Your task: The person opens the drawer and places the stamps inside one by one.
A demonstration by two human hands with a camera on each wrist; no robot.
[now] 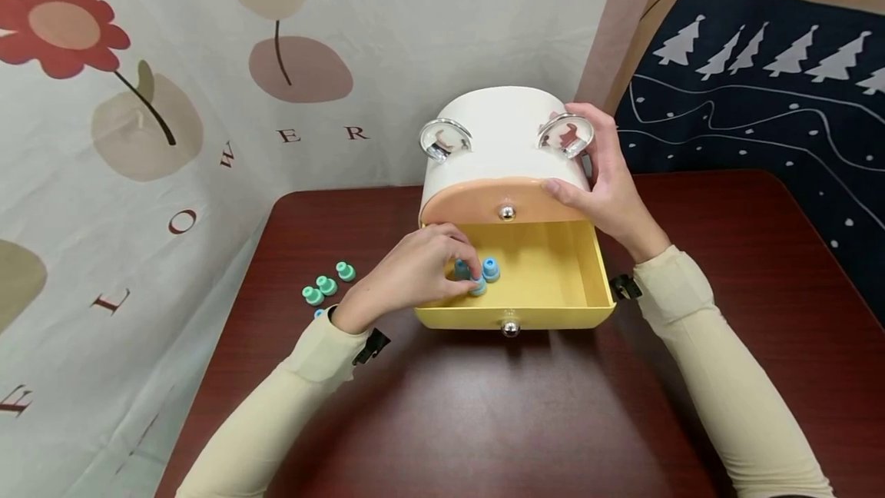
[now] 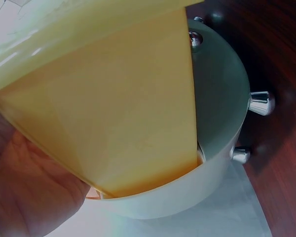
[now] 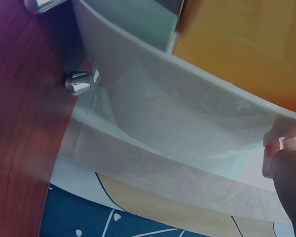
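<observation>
A white drawer box (image 1: 501,114) with a closed orange drawer (image 1: 470,206) above stands on the table. Its lower yellow drawer (image 1: 553,267) is pulled out. Inside, my left hand (image 1: 432,263) pinches a small blue stepped peg (image 1: 478,287) between thumb and forefinger, low over the drawer floor. Beside it stand a second blue peg (image 1: 491,269) and a third (image 1: 461,269), partly behind the fingers. My right hand (image 1: 611,187) grips the box's right side, its thumb on the front edge. In the right wrist view fingers (image 3: 281,153) touch the white side wall.
Left of the drawer, several green pegs (image 1: 326,285) stand on the dark red table (image 1: 449,406). Another blue peg (image 1: 319,313) is mostly hidden by the left wrist. Two shiny rings (image 1: 445,139) rise from the box's top. A printed curtain (image 1: 387,21) hangs behind.
</observation>
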